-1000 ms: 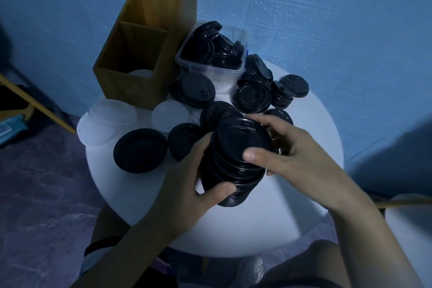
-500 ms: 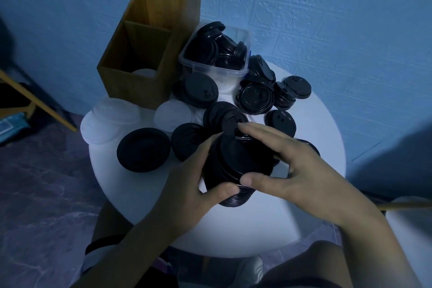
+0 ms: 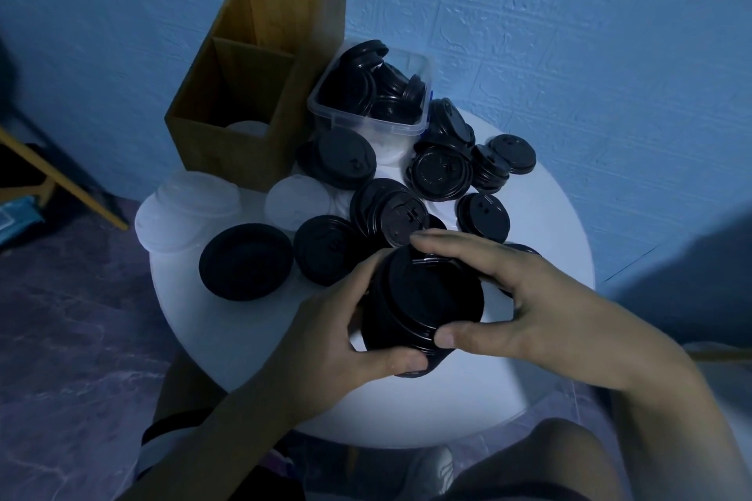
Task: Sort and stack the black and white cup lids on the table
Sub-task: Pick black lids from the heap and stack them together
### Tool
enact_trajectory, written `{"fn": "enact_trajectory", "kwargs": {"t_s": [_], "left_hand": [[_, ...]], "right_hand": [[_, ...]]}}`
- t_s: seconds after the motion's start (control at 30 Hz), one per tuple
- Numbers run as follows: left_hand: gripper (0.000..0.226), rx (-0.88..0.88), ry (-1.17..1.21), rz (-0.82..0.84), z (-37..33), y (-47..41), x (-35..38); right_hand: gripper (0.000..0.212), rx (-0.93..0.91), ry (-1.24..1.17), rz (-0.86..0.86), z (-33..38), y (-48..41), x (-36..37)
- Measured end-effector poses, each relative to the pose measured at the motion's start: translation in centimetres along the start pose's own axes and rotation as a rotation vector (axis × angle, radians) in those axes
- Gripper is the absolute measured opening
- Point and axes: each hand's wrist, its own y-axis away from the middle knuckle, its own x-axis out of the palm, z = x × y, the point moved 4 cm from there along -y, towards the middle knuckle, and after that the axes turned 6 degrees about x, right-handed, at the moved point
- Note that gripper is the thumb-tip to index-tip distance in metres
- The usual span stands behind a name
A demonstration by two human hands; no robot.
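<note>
Stack of black lids (image 3: 427,305) is low over the near part of the white round table (image 3: 468,399), between my hands, with its axis roughly upright. My left hand (image 3: 337,338) is wrapped around the stack's left side, thumb curled under its near edge. My right hand (image 3: 541,309) is clamped on the top rim, thumb near, fingers far. Just beyond the stack lie loose black lids (image 3: 401,218), nearest my right fingertips. The white lids (image 3: 299,203) lie farther beyond, to its left.
</note>
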Motion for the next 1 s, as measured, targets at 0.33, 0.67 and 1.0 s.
{"fn": "enact_trajectory", "kwargs": {"t_s": [0.33,0.67,1.0], "left_hand": [[0.086,-0.031,0.006,0.01,0.2,0.0,0.0],[0.088,-0.017,-0.058,-0.044,0.2,0.2,0.1],[0.089,-0.017,-0.035,-0.073,-0.2,0.8,-0.8]], "right_hand": [[0.077,0.017,0.005,-0.02,0.1,-0.4,0.0],[0.087,0.038,0.205,-0.385,0.6,1.1,2.0],[0.084,0.016,-0.223,-0.211,-0.7,0.9,2.7]]}}
